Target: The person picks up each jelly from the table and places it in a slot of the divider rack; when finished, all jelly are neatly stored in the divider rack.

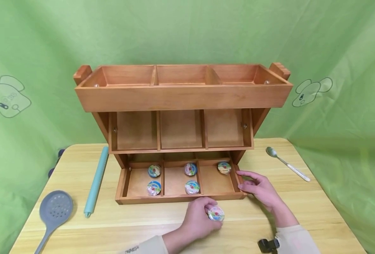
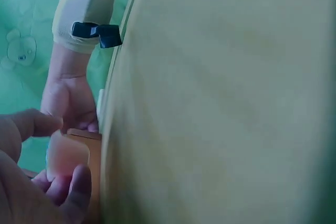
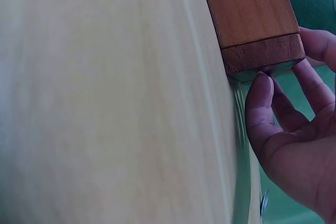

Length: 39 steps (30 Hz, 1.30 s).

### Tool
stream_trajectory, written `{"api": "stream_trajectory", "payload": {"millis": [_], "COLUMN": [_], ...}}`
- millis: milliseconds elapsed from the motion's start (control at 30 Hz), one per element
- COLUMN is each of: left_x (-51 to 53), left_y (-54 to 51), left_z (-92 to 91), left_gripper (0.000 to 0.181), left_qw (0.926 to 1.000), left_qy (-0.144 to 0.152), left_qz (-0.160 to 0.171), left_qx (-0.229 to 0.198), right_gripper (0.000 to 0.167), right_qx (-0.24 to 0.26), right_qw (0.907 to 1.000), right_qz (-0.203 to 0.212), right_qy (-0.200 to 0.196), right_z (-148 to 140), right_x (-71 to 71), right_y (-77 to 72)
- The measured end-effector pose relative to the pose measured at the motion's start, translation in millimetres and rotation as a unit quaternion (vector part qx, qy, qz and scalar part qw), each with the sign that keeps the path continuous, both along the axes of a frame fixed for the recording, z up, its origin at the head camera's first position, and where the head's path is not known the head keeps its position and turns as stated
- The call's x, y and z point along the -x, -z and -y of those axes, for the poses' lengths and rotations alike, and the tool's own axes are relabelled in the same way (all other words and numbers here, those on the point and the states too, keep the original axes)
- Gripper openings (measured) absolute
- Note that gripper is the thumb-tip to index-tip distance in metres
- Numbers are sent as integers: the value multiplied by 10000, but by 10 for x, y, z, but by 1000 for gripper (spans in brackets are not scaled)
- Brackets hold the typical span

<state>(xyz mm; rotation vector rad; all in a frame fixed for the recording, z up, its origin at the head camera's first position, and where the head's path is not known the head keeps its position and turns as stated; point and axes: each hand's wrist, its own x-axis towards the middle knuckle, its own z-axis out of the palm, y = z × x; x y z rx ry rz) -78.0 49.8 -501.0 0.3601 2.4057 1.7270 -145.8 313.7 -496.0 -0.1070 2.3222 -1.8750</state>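
My left hand (image 1: pixel 198 220) pinches a small jelly cup (image 1: pixel 216 213) with a printed foil lid, just in front of the wooden rack's bottom tray (image 1: pixel 174 200). In the left wrist view the pale, translucent cup (image 2: pixel 68 157) sits between thumb and fingers. My right hand (image 1: pixel 263 190) touches the right end of that tray, its thumb and fingertips against the end wall (image 3: pixel 262 53). Similar jelly cups stand in the tray: two in the left compartment, including one cup (image 1: pixel 154 188), two in the middle, including another (image 1: pixel 192 187), and one cup (image 1: pixel 224 168) at the right compartment's back.
Above the bottom tray, the rack has a tilted middle tray (image 1: pixel 181 151) and a top tray (image 1: pixel 184 98), each with three compartments. A grey slotted skimmer (image 1: pixel 56 208) and a teal stick-like item (image 1: pixel 96 181) lie left. A metal spoon (image 1: pixel 287 164) lies right. Green cloth (image 1: pixel 187 31) hangs around the table.
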Motion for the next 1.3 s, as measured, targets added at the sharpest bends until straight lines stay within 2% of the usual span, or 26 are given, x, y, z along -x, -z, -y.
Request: {"api": "stream_trajectory", "payload": {"millis": [133,267,367,500,600,767,900,1100,1300], "left_x": [18,84,168,316,425,595,716,843,909], "left_y": [-165,-366,-491,-561,-560,-510,-440,-290,-195], "left_z": [-15,-28,-53,-114,-167,-262,-355,-512,-614], "left_gripper": [48,46,47,48,49,48,49,50,49], "left_qw": [9993,9971,9960,9966,9972,9968,9953,9927,9914], "left_qy": [332,566,572,344,130,-224,-417,-354,-176], "left_qz": [-167,-394,-420,-447,-578,-771,-688,-508,-60], "left_qx": [-17,-316,-545,-599,-458,37,533,1033,1292], "right_gripper": [56,56,56,56,55,55,55,54,55], "right_qx": [-3,15,15,17,58,82,6,155,209], "right_qw": [10000,10000,10000,10000,10000,9999,9999,9999,9997], "right_qz": [5,19,1,6,63,147,105,53,95], "right_qy": [-11,-19,-11,-7,-8,13,50,15,12], "right_z": [4,8,7,2,2,12,15,-3,-7], "right_x": [-3,-4,-5,-3,-2,-2,5,17,20], "right_y": [6,13,19,29,34,31,27,42,40]}}
